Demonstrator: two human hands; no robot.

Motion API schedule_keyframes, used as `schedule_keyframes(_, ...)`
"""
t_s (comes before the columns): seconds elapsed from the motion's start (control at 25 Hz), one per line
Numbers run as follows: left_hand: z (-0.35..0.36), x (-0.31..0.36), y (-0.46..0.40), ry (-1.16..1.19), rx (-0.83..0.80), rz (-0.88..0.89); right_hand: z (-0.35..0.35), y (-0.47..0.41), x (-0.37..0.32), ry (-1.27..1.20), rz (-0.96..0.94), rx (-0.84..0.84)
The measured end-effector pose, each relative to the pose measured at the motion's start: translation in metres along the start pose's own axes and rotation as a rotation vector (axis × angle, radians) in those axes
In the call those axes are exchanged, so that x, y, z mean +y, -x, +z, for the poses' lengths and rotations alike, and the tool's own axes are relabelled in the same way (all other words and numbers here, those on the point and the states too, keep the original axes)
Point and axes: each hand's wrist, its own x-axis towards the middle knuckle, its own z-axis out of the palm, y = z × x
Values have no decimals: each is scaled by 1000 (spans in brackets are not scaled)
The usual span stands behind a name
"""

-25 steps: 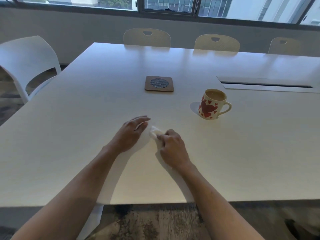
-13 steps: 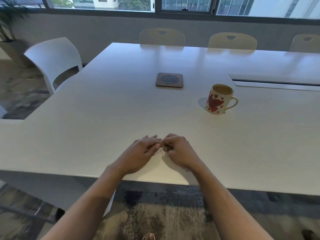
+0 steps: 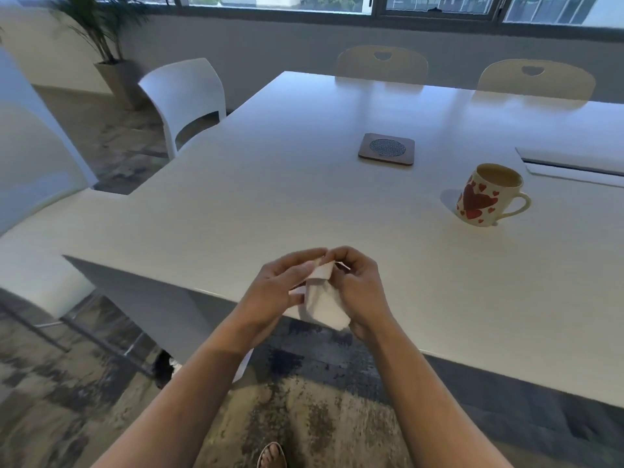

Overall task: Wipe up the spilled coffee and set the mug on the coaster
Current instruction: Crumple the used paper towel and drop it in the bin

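Over the near edge of the desk [image 3: 236, 211], both hands meet around a white tissue [image 3: 322, 304]. The left hand [image 3: 278, 292] has its fingers [image 3: 304, 261] curled onto the tissue's upper fold from the left, and the right hand [image 3: 359, 292] pinches the same fold from the right with bent fingers [image 3: 341, 253]; the rest of the tissue hangs between the palms, past the desk's edge. Both forearms reach up from the bottom of the view, bare, wrists close together.

Farther back and to the right, the mug [image 3: 488, 195] with red hearts stands on the desk, handle pointing right, with coffee inside. A pale wet patch [image 3: 450, 199] lies on the desk just beside its left side. The coaster [image 3: 386, 150], square and dark with a round mesh centre, lies flat well apart from the mug, farther back and left. Chairs [image 3: 189, 96] stand around the desk, a plant [image 3: 101, 32] in the far left corner, windows [image 3: 439, 3] along the back wall, and mottled carpet [image 3: 304, 417] below.
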Motion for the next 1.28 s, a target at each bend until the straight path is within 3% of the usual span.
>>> schedule_keyframes(0.36,-97,4,48,-55,216,-7,95,-11,16,54,-19,-231)
schedule_keyframes(0.6,-188,-4,90,-48,509,30,184,-10,46,221,112,-395)
schedule_keyframes(0.72,-226,-12,114,-51,572,9,220,-8,60,259,150,-516)
schedule_keyframes(0.92,-278,-29,151,-13,640,-2,278,-8,87,310,193,-566)
schedule_keyframes(1.28,-344,-72,174,27,840,-138,343,-12,144,270,464,-669)
